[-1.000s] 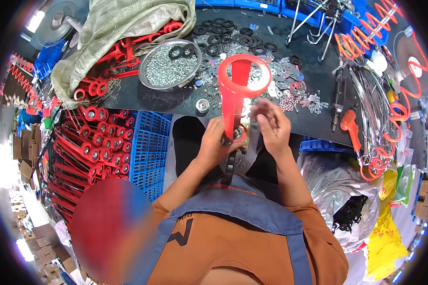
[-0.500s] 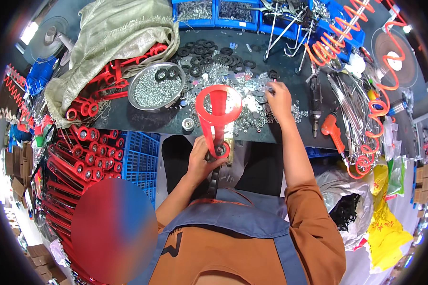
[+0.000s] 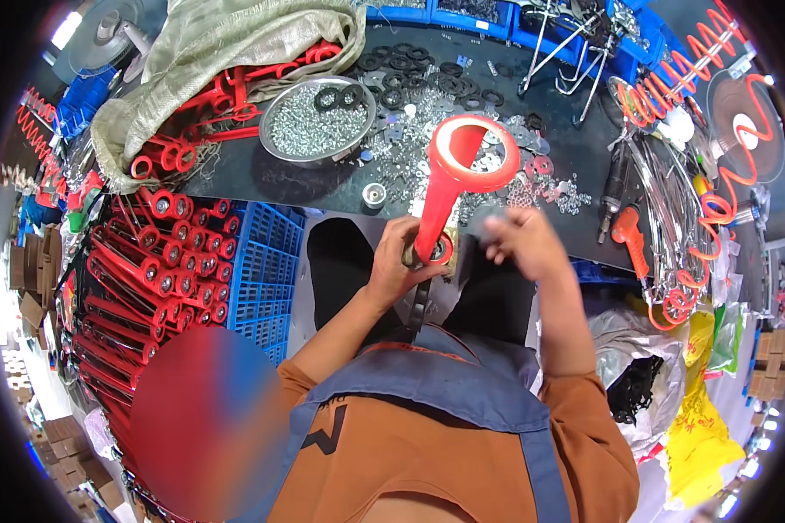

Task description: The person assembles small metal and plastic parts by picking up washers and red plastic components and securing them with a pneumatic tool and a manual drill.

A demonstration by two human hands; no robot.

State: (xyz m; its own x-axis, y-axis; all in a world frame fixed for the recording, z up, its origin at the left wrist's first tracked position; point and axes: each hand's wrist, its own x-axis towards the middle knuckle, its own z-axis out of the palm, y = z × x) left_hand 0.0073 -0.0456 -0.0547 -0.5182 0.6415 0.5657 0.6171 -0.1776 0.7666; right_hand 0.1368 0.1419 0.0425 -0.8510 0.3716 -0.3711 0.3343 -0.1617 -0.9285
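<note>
My left hand [image 3: 389, 268] is closed around the lower, small-ring end of a red metal frame [image 3: 439, 207]. The frame stands up over my lap, tilted toward the bench, with its large ring on top. Close to its right side, my right hand [image 3: 532, 244] pinches a flat grey disc [image 3: 486, 221], a washer by its look; motion blurs both. Behind the frame, loose washers and small metal parts [image 3: 401, 161] are strewn over the dark bench [image 3: 235, 179]. A small silver cylinder [image 3: 373, 195] sits at the bench's near edge.
A steel bowl [image 3: 310, 159] of small metal pieces stands left of the washers, near a woven sack [image 3: 235, 44] of red parts. Finished-looking red frames [image 3: 161, 279] fill the left side beside a blue crate [image 3: 266, 270]. At right lie a red-orange air tool [image 3: 630, 235] and metal strips [image 3: 658, 187].
My right hand has drawn back from the washer pile toward the red frame, now with a grey disc in its fingers. The view has shifted, and the frame's large ring leans more to the right.
</note>
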